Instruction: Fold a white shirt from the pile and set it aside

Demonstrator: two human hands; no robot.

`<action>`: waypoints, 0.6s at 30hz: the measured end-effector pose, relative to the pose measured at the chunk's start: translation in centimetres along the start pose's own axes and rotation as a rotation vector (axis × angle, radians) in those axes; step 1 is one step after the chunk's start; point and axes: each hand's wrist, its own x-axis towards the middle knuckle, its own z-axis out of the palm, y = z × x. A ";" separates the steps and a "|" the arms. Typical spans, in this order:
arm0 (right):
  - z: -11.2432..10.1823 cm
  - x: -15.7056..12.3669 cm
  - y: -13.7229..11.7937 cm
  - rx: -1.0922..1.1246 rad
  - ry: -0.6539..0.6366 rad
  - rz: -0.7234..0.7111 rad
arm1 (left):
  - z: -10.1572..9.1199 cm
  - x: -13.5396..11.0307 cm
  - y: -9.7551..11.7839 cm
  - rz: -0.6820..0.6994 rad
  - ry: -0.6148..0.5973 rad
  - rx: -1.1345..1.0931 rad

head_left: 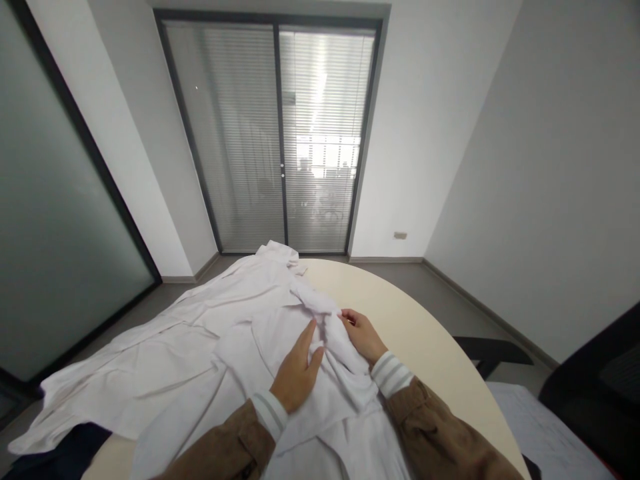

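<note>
- Your right hand (365,337) is the nearer one to the raised fold (345,347) of the white cloth (215,353): its thumb and fingertips pinch the fold's outer edge.
- Your left hand (295,373) is unclenched, fingers long and straight, thumb held apart, resting against the cloth just left of that fold.
- The fold's long axis runs slantwise, from beyond your fingertips on the left back toward your right wrist, so it passes between your hands.
- The rest of the cloth spreads left of your left hand, reaching away to the table's far edge and back beneath your forearms.
- It looks thin, matte and soft, with loose creases on the left and a thicker, rumpled ridge by your fingers. You may have more than one piece there; the overlaps hide it.
- Right of your right hand lies the table (400,320), smooth, cream and round-edged.
- Well left of your left hand, a dark cloth (75,450) shows under the white.
- Your brown sleeves (440,427) look heavier than the striped cuffs (393,371).
</note>
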 end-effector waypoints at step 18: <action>-8.6 0.9 3.3 -0.611 0.302 -0.019 | -0.1 -1.3 0.1 0.063 -0.181 0.531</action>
